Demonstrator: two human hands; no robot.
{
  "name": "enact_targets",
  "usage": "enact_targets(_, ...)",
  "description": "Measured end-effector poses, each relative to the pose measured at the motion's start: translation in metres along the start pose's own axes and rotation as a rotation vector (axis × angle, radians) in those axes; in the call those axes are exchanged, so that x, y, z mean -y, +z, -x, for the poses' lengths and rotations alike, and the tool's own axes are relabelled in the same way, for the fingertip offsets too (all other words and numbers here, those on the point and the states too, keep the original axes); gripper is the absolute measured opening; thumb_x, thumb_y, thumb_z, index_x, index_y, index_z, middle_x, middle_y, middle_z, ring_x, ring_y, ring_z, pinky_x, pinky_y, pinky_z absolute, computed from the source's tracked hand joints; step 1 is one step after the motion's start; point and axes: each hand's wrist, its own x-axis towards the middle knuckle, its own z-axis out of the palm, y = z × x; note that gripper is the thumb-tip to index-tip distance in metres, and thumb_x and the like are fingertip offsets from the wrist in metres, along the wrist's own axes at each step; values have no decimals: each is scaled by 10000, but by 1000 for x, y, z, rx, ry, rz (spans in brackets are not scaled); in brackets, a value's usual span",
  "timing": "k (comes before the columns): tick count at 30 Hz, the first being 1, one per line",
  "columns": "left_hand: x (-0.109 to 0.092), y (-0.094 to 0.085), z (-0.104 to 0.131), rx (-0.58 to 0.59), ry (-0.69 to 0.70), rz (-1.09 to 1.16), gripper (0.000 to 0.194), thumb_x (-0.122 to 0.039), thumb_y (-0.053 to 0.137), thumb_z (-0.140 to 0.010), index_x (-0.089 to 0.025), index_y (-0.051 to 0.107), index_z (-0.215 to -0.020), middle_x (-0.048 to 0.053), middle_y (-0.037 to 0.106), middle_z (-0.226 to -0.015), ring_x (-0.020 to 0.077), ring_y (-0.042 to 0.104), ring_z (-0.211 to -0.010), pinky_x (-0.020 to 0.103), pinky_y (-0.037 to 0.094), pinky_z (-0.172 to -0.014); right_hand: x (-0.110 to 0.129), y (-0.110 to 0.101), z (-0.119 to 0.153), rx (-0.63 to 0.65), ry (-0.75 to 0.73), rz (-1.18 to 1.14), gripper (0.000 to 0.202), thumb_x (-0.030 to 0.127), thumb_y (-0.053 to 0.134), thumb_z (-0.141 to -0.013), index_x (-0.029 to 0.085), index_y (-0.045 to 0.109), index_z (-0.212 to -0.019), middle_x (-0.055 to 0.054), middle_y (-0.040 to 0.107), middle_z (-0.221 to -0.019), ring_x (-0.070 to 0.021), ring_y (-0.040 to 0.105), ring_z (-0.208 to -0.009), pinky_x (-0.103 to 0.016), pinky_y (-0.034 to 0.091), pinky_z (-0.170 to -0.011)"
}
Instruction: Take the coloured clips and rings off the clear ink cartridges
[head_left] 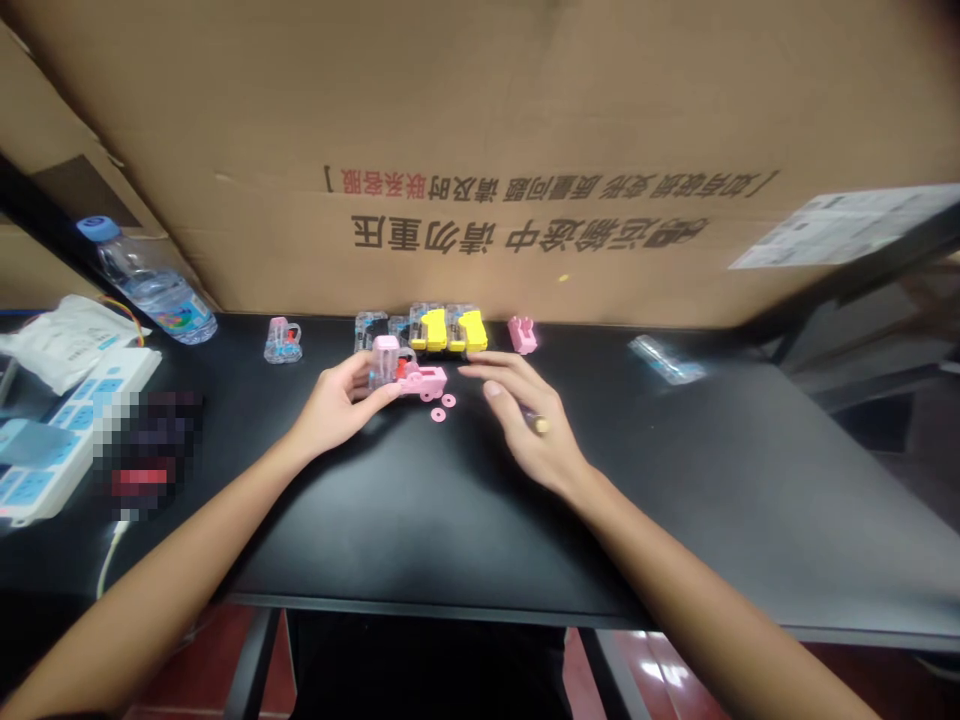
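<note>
My left hand [339, 402] grips a small toy [385, 365] with a clear body and pink top, a pink part [424, 380] sticking out to its right. Beside that part, several small pink discs [439, 414] lie on the black table. My right hand [534, 415], slightly blurred, hovers to the right with a thin stick-like tool with a yellowish tip [538, 424] held in its curled fingers. Behind both hands stand clear pieces with yellow parts [471, 330]. A separate pink piece [523, 335] stands right of them.
Another clear toy [283, 342] stands at the back left, near a water bottle [161, 290]. A power strip [71, 430] and white bag [71, 340] are far left. A clear packet [666, 360] lies right. Cardboard [480, 120] walls the back.
</note>
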Motion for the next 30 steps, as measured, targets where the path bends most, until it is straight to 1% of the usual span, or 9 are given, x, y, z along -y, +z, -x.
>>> enact_targets(4,-3,8,7,73,56,35,444,-497,821,-909,-170,725,-1194,121,818,-1236,270,814,-1085,401,677,-990,-1,7,5,131,-83,58,235,342,556,-1099,263,731,-1234,-134,672,-1328,-283,683,-1215,-468,583,-1039)
enact_targets(6,-4,11,10,82,107,3,418,-468,820,-917,-170,733,-1198,109,832,-1184,254,824,-1024,383,682,-960,-2,11,8,221,-105,49,197,343,616,-1079,263,710,-1233,-130,664,-1307,-264,696,-1154,-431,597,-998)
enact_targets(9,-5,13,14,64,185,-68,362,-417,801,-940,-165,740,-1193,89,846,-1079,222,823,-915,333,680,-887,-2,15,10,270,-132,-20,160,308,612,-1087,262,706,-1208,-112,674,-1253,-228,708,-1075,-372,603,-934)
enact_targets(14,-7,12,12,64,229,-90,294,-373,741,-986,-164,722,-1193,67,832,-1016,197,794,-870,287,641,-831,2,18,9,238,-149,-86,132,302,622,-1085,245,717,-1155,-95,709,-1138,-202,708,-960,-328,588,-819)
enact_targets(18,-9,10,12,130,240,-74,283,-373,696,-1022,-170,701,-1219,55,799,-1002,174,751,-833,264,603,-776,7,17,10,169,-38,-122,147,348,602,-1088,229,679,-1125,-43,739,-930,-170,671,-747,-292,541,-671)
enact_targets(20,-10,9,12,156,273,-99,264,-376,681,-1034,-175,700,-1204,60,773,-1011,173,722,-836,267,583,-760,8,16,10,174,0,-102,150,356,629,-1065,222,685,-1103,-13,715,-810,-153,617,-639,-277,496,-596)
enact_targets(22,-11,9,12,165,333,-139,229,-355,666,-1045,-177,698,-1184,72,748,-1039,180,701,-873,278,568,-775,9,15,10,183,-34,-32,134,315,644,-1039,215,716,-987,1,670,-717,-146,575,-592,-276,462,-573)
enact_targets(25,-11,9,13,164,442,-199,208,-303,652,-1055,-175,677,-1216,95,733,-1096,197,695,-948,306,566,-834,8,14,10,144,-110,76,205,211,626,-1001,212,705,-812,-2,640,-676,-146,561,-596,-283,446,-587)
enact_targets(30,-13,6,12,67,597,-297,240,-257,677,-1035,-183,655,-1262,103,731,-1102,207,696,-958,333,572,-850,11,14,9,92,-216,125,209,198,636,-1014,214,704,-817,-2,659,-669,-151,576,-605,-295,475,-616)
